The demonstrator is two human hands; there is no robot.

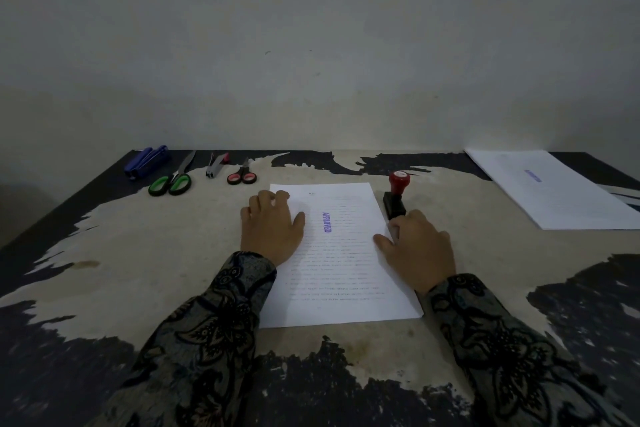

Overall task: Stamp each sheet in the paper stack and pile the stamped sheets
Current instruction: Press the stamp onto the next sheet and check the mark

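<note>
**Purple mark already on the top sheet; moving it to the pile looks like the next step**

Worn, peeling dark coating covers the surface, and everything below is placed relative to the paper stack at its centre. That stack's top sheet carries a purple "APPROVED" stamp mark, so this sheet appears done and ready to move. How many unstamped sheets lie beneath it cannot be told.

Far right of the stack and further back lies the stamped pile, its top sheet also showing a purple mark; at least one sheet is finished.

The left hand rests on the stack's left edge, fingers loosely curled, holding nothing. The right hand rests at the stack's right edge, fingers relaxed, thumb touching the paper.

Just beside the stack's upper right corner stands the red-handled stamp, released.

No containers are in view. Behind the stack to the left lie green scissors, pink scissors and two staplers.
</note>
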